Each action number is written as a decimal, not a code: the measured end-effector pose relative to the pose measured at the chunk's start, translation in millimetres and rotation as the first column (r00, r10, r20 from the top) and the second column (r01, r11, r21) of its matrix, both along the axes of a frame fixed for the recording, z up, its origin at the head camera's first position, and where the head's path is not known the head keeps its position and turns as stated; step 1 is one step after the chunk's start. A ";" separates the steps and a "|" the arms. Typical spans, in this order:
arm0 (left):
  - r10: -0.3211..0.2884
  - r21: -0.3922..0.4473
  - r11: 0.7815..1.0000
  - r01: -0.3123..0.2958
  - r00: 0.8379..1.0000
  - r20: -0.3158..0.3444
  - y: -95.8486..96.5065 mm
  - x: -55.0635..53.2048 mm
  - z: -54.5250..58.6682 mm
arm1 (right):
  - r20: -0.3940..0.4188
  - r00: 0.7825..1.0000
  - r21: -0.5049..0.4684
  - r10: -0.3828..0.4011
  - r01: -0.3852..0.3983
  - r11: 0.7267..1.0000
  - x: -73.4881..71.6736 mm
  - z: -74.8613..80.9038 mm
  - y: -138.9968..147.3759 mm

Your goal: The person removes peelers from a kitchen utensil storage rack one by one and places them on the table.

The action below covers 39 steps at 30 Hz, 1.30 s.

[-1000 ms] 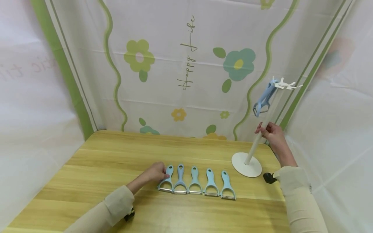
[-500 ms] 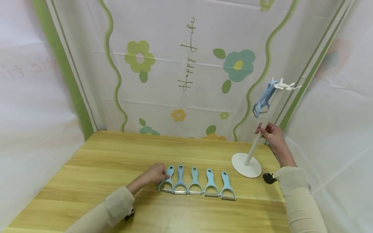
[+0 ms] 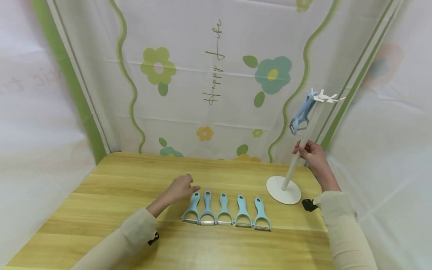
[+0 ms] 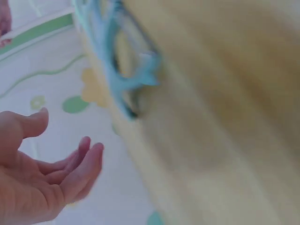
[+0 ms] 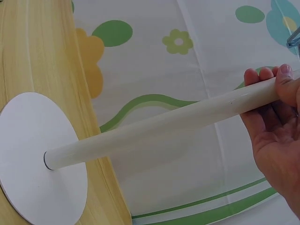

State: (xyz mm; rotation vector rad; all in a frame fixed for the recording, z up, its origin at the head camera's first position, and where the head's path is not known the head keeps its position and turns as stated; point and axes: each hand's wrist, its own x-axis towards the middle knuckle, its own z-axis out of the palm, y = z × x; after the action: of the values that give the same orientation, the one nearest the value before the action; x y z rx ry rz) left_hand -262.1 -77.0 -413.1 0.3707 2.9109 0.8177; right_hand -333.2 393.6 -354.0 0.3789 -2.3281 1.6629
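Observation:
My left hand (image 3: pixel 180 188) hovers by the top of the leftmost light-blue peeler (image 3: pixel 194 204), thumb and fingers apart with nothing between them; the left wrist view shows the same open-fingered hand (image 4: pixel 42 173). That peeler lies at the end of a row of several Y-shaped peelers on the table, among them a bluer peeler (image 3: pixel 207 204) beside it. My right hand (image 3: pixel 312 153) grips the white pole of a hook stand (image 5: pixel 164 129), thumb on one side and fingers behind. Blue peelers (image 3: pixel 302 114) hang overlapping from a hook at the stand's top left.
The stand's round white base (image 3: pixel 275 191) sits near the right end of the wooden table (image 3: pixel 141 172). Bare white hooks (image 3: pixel 332 99) spread at its top right. A flowered curtain (image 3: pixel 189 97) hangs behind the table, with white sheets at both sides.
My left hand has let go of the leftmost peeler and risen slightly up and away, its fingers spreading. The right hand keeps its hold on the pole. The view has shifted slightly.

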 end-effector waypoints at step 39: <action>-0.122 0.110 0.985 0.130 0.990 -0.073 45.5 -8.7 19.5 | -0.111 0.940 0.353 -0.323 0.341 0.871 6.4 35.1 -20.2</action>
State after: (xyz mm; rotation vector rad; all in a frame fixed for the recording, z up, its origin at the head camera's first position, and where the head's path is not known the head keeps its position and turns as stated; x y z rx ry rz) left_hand -270.8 -31.5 -393.5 0.5966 2.8712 0.9720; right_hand -326.7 373.5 -319.0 0.0722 -2.4932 1.0477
